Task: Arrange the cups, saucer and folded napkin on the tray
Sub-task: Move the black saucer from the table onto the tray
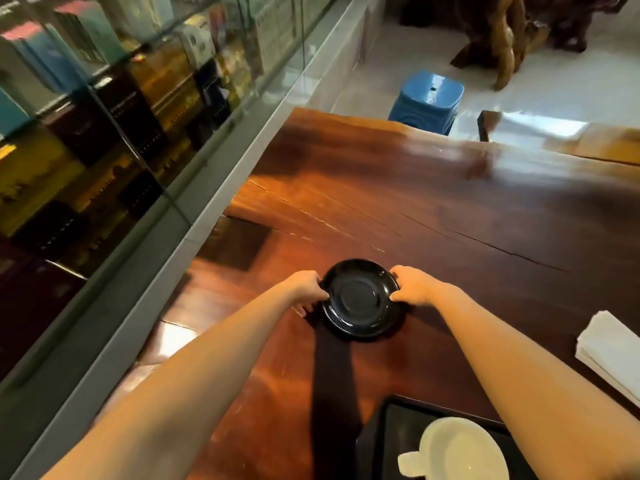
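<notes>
A black saucer (360, 299) sits on the wooden table (450, 209), out in front of me. My left hand (306, 289) grips its left rim and my right hand (414, 285) grips its right rim. Near the bottom edge lies a black tray (372, 441) with a white cup (462, 452) standing in it, handle pointing left. My right forearm hides part of the tray. A folded white napkin (609, 351) rests on the table at the right edge.
A glass display case (104, 133) filled with boxes runs along the table's left side. Beyond the far table edge stand a blue stool (427, 97) and carved wooden furniture (512, 36) on a white tiled floor.
</notes>
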{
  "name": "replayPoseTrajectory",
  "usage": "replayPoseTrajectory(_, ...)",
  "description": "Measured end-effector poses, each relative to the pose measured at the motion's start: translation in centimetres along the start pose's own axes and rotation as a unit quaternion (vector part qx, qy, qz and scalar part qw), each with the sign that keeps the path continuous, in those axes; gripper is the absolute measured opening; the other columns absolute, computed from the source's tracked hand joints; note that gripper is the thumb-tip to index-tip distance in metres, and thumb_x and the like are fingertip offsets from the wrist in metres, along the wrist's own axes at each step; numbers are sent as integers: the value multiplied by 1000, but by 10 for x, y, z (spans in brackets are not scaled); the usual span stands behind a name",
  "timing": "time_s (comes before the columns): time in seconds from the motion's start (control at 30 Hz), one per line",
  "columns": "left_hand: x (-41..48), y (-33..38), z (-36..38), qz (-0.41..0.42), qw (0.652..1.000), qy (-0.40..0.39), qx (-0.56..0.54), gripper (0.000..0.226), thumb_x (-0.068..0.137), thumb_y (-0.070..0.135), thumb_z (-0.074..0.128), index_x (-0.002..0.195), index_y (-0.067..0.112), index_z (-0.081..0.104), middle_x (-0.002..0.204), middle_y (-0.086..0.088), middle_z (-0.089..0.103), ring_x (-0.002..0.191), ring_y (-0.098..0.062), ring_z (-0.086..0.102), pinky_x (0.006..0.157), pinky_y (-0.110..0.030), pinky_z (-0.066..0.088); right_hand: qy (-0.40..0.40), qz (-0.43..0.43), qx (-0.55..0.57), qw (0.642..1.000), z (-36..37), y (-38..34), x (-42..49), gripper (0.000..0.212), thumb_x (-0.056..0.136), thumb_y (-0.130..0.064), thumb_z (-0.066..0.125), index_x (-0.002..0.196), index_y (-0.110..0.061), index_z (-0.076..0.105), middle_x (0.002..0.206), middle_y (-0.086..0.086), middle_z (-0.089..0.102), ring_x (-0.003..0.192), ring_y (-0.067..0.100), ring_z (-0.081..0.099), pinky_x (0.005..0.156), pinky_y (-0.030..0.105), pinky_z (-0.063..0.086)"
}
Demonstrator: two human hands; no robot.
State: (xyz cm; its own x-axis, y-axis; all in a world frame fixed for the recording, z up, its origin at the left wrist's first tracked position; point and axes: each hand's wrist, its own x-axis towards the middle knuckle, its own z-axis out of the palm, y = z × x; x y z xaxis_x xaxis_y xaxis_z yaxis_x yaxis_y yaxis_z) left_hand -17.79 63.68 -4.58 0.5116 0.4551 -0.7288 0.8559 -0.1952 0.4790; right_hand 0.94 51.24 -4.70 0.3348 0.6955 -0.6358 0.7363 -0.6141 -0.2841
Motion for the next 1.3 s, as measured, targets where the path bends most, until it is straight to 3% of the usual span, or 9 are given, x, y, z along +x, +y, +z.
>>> replayPoseTrajectory(0.07, 5, 2, 6, -3, 998, 13, -62, 21, 86, 11, 58, 100, 5, 44, 94, -15, 55, 64, -25, 62, 54, -41, 59, 13, -2, 16, 1000, 3, 1, 6, 48, 80, -7, 59, 126, -4, 45, 121, 19, 54, 105, 33, 54, 85, 42, 48)
replayPoseTrajectory(0.13, 7, 4, 12, -5, 994, 29, -102, 27, 84, 8, 60, 104, 3, 42, 101, -15, 50, 80, -32, 64, 57, -45, 58, 7, 7, 63, 998, 5, 3, 8, 47, 79, -1, 56, 123, -6, 42, 112, 18, 54, 95, 32, 57, 71, 42, 57)
replayPoseTrajectory(0.27, 11, 3, 22, -7, 990, 71, -123, 28, 80, 2, 60, 104, 2, 44, 112, -19, 50, 102, -40, 60, 67, -51, 58, -2, 22, 136, 991, 9, 3, 9, 47, 79, 3, 55, 121, -10, 38, 101, 12, 50, 81, 25, 56, 46, 26, 53)
replayPoseTrajectory(0.5, 8, 3, 24, -4, 986, 82, -142, 21, 77, -4, 60, 92, 7, 51, 99, -18, 62, 93, -33, 68, 73, -52, 58, 3, 30, 175, 984, 9, 4, -1, 52, 80, 8, 53, 127, -9, 41, 116, 18, 56, 85, 30, 61, 54, 31, 55)
replayPoseTrajectory(0.63, -4, 12, 26, -1, 986, 81, -147, 19, 78, -4, 61, 88, 9, 53, 79, -6, 58, 91, -34, 68, 61, -42, 60, 13, 28, 185, 982, 1, 7, -17, 50, 81, 10, 52, 126, -10, 42, 116, 18, 56, 91, 33, 62, 69, 42, 59)
replayPoseTrajectory(0.8, -30, 34, 22, 38, 989, 110, -89, 35, 78, 3, 65, 112, 1, 58, 113, -18, 65, 105, -32, 63, 88, -44, 54, 52, 20, 187, 981, -17, 12, -52, 50, 80, 9, 54, 126, -8, 43, 118, 18, 56, 99, 36, 61, 75, 47, 58)
replayPoseTrajectory(0.97, -69, 59, 23, 67, 985, 124, -95, 36, 77, 2, 66, 113, 4, 57, 112, -18, 65, 98, -31, 66, 84, -45, 57, 86, 10, 194, 977, -34, 19, -98, 51, 79, 11, 54, 126, -8, 44, 118, 17, 55, 99, 36, 61, 75, 50, 58)
replayPoseTrajectory(1.1, -106, 79, 34, 92, 982, 133, -103, 37, 78, 1, 67, 114, 4, 57, 112, -19, 65, 98, -32, 67, 84, -46, 57, 109, 1, 185, 977, -45, 28, -144, 50, 79, 9, 56, 125, -8, 46, 117, 16, 57, 86, 29, 62, 63, 38, 59)
replayPoseTrajectory(1.3, -168, 106, 67, 126, 975, 127, -130, 33, 79, -4, 64, 110, 3, 57, 107, -20, 65, 94, -35, 68, 81, -50, 57, 135, -8, 161, 978, -48, 50, -228, 50, 79, 5, 60, 126, -6, 47, 120, 17, 58, 107, 33, 58, 86, 48, 54)
